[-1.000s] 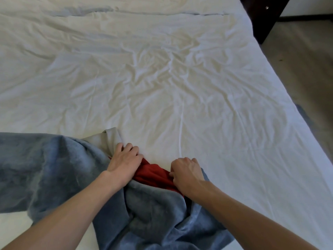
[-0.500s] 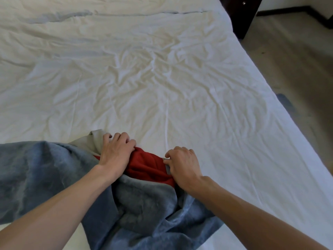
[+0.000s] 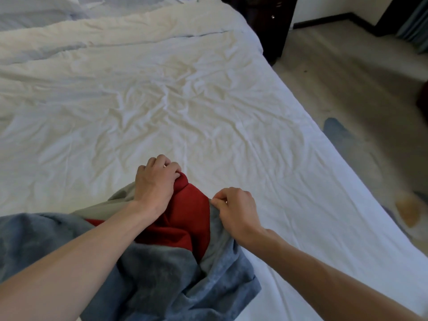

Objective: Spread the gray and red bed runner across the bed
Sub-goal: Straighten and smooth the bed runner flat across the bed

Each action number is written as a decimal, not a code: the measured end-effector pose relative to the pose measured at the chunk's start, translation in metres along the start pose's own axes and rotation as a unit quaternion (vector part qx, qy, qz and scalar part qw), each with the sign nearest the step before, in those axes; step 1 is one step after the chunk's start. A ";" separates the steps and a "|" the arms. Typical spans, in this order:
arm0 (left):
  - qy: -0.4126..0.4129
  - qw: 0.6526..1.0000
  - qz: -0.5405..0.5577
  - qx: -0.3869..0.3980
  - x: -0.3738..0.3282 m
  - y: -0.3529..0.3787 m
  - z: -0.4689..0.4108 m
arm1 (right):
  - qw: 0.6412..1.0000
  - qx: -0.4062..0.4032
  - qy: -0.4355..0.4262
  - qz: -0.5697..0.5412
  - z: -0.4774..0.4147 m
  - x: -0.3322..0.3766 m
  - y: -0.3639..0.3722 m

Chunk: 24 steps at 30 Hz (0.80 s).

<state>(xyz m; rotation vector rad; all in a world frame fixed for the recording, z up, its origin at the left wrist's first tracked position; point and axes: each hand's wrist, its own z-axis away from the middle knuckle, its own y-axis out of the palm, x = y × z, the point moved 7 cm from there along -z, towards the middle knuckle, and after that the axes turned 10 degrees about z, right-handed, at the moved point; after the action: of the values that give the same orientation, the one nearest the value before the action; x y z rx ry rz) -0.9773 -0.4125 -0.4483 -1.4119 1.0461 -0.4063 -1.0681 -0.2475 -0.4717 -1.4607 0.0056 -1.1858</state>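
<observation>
The gray and red bed runner (image 3: 166,269) lies bunched at the near edge of the bed (image 3: 208,107), its red part folded up between my hands. My left hand (image 3: 155,184) grips the top of the red fold, fingers curled over it. My right hand (image 3: 236,212) pinches the gray edge just right of the red part. The rest of the runner trails off to the left along the near edge, partly hidden under my forearms.
The wrinkled white sheet covers the bed beyond my hands. A folded white duvet (image 3: 104,35) lies across the far end. A dark nightstand (image 3: 271,24) stands at the far right corner. The bed's right edge drops to a pale floor (image 3: 359,84).
Both hands have pushed the bunched runner farther onto the bed, the left hand moving forward more. More of the red part shows between them. The view has shifted right.
</observation>
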 end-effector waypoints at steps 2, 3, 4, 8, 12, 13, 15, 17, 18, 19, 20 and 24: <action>0.008 1.000 0.023 -0.001 -0.019 0.007 -0.004 | 1.000 -0.004 0.005 -0.001 0.004 -0.011 -0.006; 0.011 0.999 0.031 -0.002 -0.027 0.009 -0.005 | 1.000 -0.005 0.007 0.001 0.007 -0.015 -0.009; 0.014 0.999 0.037 -0.002 -0.035 0.012 -0.006 | 1.000 -0.008 0.008 0.004 0.009 -0.020 -0.012; 0.032 0.998 0.057 0.004 -0.063 0.023 -0.016 | 1.000 -0.023 0.014 0.005 0.015 -0.037 -0.022; 0.057 0.994 0.088 -0.006 -0.095 0.034 -0.023 | 0.999 -0.020 0.031 0.023 0.017 -0.060 -0.029; 0.063 0.993 0.104 -0.002 -0.101 0.039 -0.024 | 0.999 -0.011 0.033 0.030 0.017 -0.066 -0.030; 0.068 0.988 0.137 0.032 -0.107 0.054 -0.023 | 0.998 0.019 0.036 0.040 0.017 -0.078 -0.030; 0.076 0.983 0.146 0.079 -0.108 0.070 -0.018 | 0.996 0.048 0.045 0.052 0.012 -0.091 -0.031; 0.074 0.981 0.149 0.098 -0.108 0.076 -0.015 | 0.995 0.056 0.049 0.062 0.007 -0.096 -0.032; 0.070 0.980 0.149 0.112 -0.107 0.079 -0.012 | 0.994 0.061 0.048 0.072 0.001 -0.100 -0.034; 0.068 0.979 0.147 0.125 -0.108 0.081 -0.008 | 0.993 0.065 0.041 0.085 -0.005 -0.101 -0.035; 0.056 0.980 0.122 0.149 -0.115 0.079 0.009 | 0.987 0.107 -0.038 0.112 -0.031 -0.084 -0.035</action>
<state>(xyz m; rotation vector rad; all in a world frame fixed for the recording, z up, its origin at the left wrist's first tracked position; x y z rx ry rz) -1.0573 -0.3029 -0.4825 -0.9899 1.1800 -0.4457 -1.1495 -0.2089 -0.5062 -1.2791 -0.0100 -0.9176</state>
